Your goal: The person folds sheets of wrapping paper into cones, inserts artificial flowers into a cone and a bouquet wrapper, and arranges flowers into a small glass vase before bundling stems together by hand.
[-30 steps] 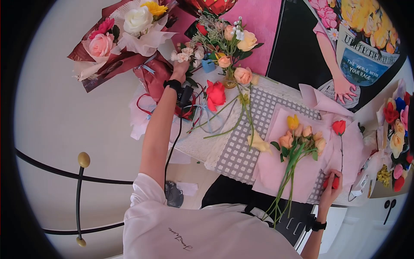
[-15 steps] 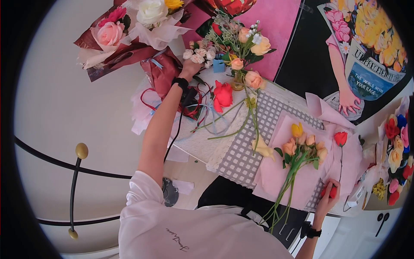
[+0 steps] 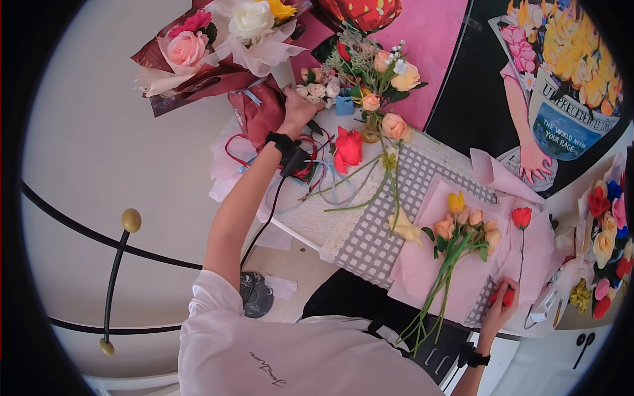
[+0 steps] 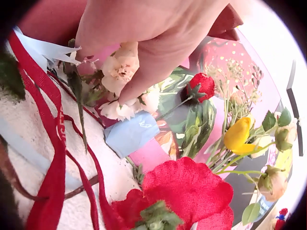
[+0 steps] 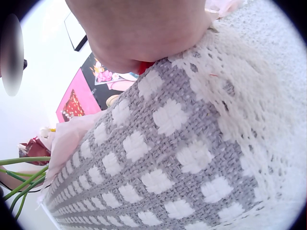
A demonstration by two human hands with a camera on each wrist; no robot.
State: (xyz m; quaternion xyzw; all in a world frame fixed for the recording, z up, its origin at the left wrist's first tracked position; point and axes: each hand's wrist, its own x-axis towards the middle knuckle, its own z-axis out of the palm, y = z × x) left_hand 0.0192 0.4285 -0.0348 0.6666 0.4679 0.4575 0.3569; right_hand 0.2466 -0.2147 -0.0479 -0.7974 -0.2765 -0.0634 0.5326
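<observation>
My left hand (image 3: 298,112) reaches to the back left of the table and holds a bunch of small pale pink carnations (image 3: 317,91). In the left wrist view a carnation (image 4: 119,74) shows between thumb and fingers, just above a light blue tag (image 4: 132,134). Close by lies a big red flower (image 3: 347,149). My right hand (image 3: 502,309) rests at the table's front right, fingers curled round a small red object (image 3: 506,298), mostly hidden; I cannot tell its kind. Left of it, roses and a yellow tulip (image 3: 456,202) lie on pink wrapping paper (image 3: 413,267).
A wrapped bouquet (image 3: 247,112) stands beyond my left hand, with red ribbons (image 3: 236,146) below it. A glass vase (image 3: 371,129) of flowers stands at the back. One red rose (image 3: 522,218) lies near the right edge, by another bouquet (image 3: 604,247). A checked runner (image 3: 370,247) covers the table.
The head view has shifted, so most things sit further right. My left hand stays at the carnations, turned a little, its fingers more spread around them. My right hand keeps holding the red object.
</observation>
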